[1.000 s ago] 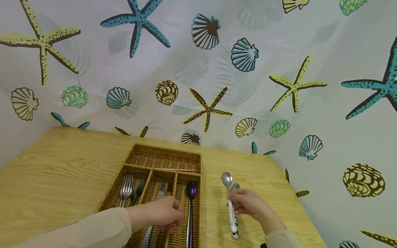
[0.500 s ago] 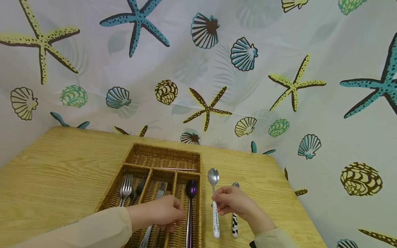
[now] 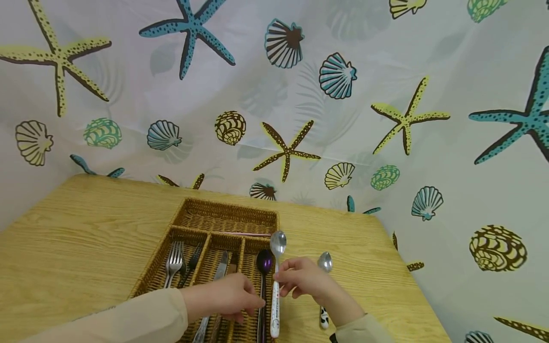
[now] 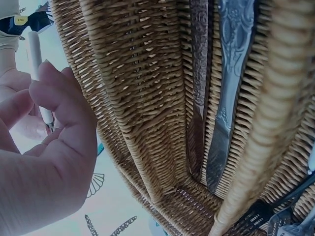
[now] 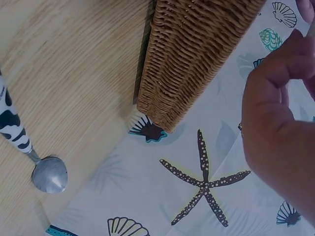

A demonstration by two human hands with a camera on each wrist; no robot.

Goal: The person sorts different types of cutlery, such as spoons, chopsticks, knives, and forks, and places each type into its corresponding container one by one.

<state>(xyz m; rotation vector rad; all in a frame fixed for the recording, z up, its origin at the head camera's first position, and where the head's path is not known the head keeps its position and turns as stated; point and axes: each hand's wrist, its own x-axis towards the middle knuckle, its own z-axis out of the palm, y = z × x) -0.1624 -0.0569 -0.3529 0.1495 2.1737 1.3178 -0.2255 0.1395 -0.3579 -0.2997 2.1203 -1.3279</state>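
Note:
My right hand [image 3: 310, 281] pinches a metal spoon [image 3: 275, 312] with a white printed handle, near where the bowl's neck meets the handle. That spoon overlaps the right wall of the wicker cutlery tray [image 3: 278, 220] in the head view, bowl pointing away. My left hand [image 3: 227, 296] hovers over the tray's middle and right compartments, fingers loosely bent and holding nothing, its fingertips close to the white handle. In the right compartment lies a dark, purple-sheened spoon [image 3: 264, 262]. A second spoon [image 5: 49, 174] with a black-and-white spotted handle lies on the table, right of my right hand.
Forks [image 3: 174, 259] fill the left compartment. Knives [image 4: 226, 93] with patterned handles lie in the middle one. A thin pinkish utensil [image 3: 249, 234] is in the back compartment. Shell-and-starfish cloth [image 3: 309, 95] hangs behind the wooden table [image 3: 86, 228].
My right hand has lifted the white-handled spoon from beside the spotted one and carried it left to the tray's right wall. My left hand has shifted slightly to the right.

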